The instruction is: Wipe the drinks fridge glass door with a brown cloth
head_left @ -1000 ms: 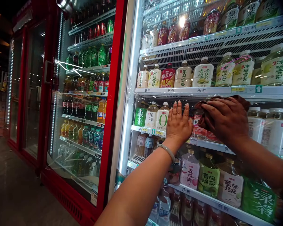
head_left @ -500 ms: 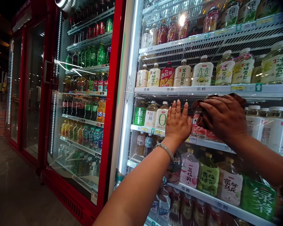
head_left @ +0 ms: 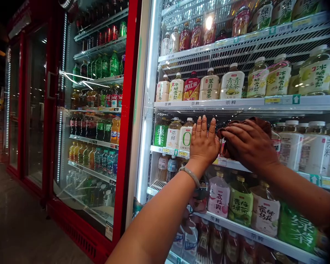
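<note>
1. On my feed, a lit tea cooler (head_left: 132, 146) stands behind glass (head_left: 247, 114).
2. I see the left hand (head_left: 204, 145) open, flat on the glass, as before.
3. The right hand (head_left: 250, 143), gripping a brown cloth (head_left: 264, 124) there, has slid left, nearly meeting it.

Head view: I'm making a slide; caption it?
Left hand raised, right hand holding a brown cloth, before shelved bottles.

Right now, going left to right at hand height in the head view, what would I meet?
Orange bottle, red frame, green bottle, left hand, right hand with brown cloth, white-capped bottles.
</note>
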Available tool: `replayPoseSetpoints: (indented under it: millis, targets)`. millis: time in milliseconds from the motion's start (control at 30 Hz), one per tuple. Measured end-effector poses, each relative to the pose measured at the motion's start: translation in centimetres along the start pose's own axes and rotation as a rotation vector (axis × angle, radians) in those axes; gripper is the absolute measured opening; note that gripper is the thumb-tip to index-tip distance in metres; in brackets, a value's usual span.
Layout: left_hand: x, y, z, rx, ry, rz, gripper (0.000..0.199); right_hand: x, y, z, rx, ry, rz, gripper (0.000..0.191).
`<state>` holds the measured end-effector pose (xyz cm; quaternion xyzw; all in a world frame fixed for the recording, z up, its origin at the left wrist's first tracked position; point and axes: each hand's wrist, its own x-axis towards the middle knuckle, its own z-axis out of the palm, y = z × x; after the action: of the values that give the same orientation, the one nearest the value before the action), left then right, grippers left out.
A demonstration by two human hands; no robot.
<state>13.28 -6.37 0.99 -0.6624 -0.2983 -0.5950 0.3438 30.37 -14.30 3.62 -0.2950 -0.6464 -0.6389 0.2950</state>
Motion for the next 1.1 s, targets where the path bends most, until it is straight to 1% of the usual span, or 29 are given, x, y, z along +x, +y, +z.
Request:
replayPoseSetpoints:
  millis: [100, 133, 200, 300, 367, 400, 433, 500, 533, 600, 667, 700, 800, 867, 933, 1000, 1100]
  targets:
    - [0.0, 0.1, -0.1, 0.007, -0.015, 0.000, 0.067, -0.1, 1.4, -0.3, -0.039, 0.066, 0.121, 0.037]
    - [0.0, 0.1, -0.1, 0.007, -0.020, -0.001, 0.067, -0.7, 1.4, -0.5, -0.050, 0.078, 0.152, 0.039]
    - [0.0, 0.1, 0.0, 0.006, -0.028, -0.005, 0.069, -2.0, 0.5, -0.9, -0.055, 0.079, 0.186, 0.042]
    - [0.0, 0.1, 0.0, -0.002, -0.031, -0.004, 0.069, -3.5, -1.8, -1.0, -0.013, 0.024, 0.152, 0.044]
    - [0.0, 0.1, 0.0, -0.008, -0.032, -0.004, 0.068, -3.2, -2.9, -0.7, 0.032, -0.005, 0.086, 0.042]
    - [0.0, 0.0, 0.0, -0.011, -0.031, -0.004, 0.067, -2.6, -3.0, -0.5, 0.054, -0.014, 0.049, 0.040]
    - [0.1, 0.0, 0.1, -0.014, -0.029, -0.005, 0.066, -1.9, -2.7, -0.3, 0.069, -0.020, 0.015, 0.038]
    - [0.1, -0.1, 0.1, -0.022, -0.025, -0.007, 0.065, -0.4, -1.4, 0.0, 0.066, -0.013, -0.012, 0.034]
    - [0.1, -0.1, 0.1, -0.026, -0.025, -0.005, 0.065, 0.1, -0.4, 0.0, 0.049, -0.006, 0.000, 0.032]
    - [0.1, -0.1, 0.1, -0.030, -0.026, 0.002, 0.067, 0.5, 1.3, -0.3, 0.001, 0.022, 0.072, 0.032]
    - [0.1, -0.2, 0.1, -0.033, -0.025, 0.010, 0.068, -0.3, 2.4, -0.9, -0.047, 0.073, 0.156, 0.034]
    - [0.0, -0.2, 0.1, -0.035, -0.024, 0.010, 0.069, -1.0, 2.4, -1.2, -0.060, 0.081, 0.181, 0.036]
    - [0.0, -0.1, 0.1, -0.051, -0.026, 0.003, 0.073, -3.4, 1.1, -1.8, -0.072, 0.076, 0.189, 0.038]
    - [0.0, -0.1, 0.1, -0.057, -0.028, -0.002, 0.073, -4.1, -0.3, -1.8, -0.056, 0.052, 0.174, 0.039]
    - [0.1, 0.0, 0.1, -0.055, -0.025, -0.006, 0.072, -3.7, -1.4, -1.3, -0.018, 0.039, 0.151, 0.038]
    - [0.1, 0.0, 0.0, -0.049, -0.023, -0.012, 0.070, -2.2, -1.5, -0.8, 0.009, 0.025, 0.097, 0.035]
    - [0.1, 0.0, -0.1, -0.036, -0.033, -0.013, 0.068, 0.4, 0.1, -0.2, -0.012, 0.040, 0.029, 0.028]
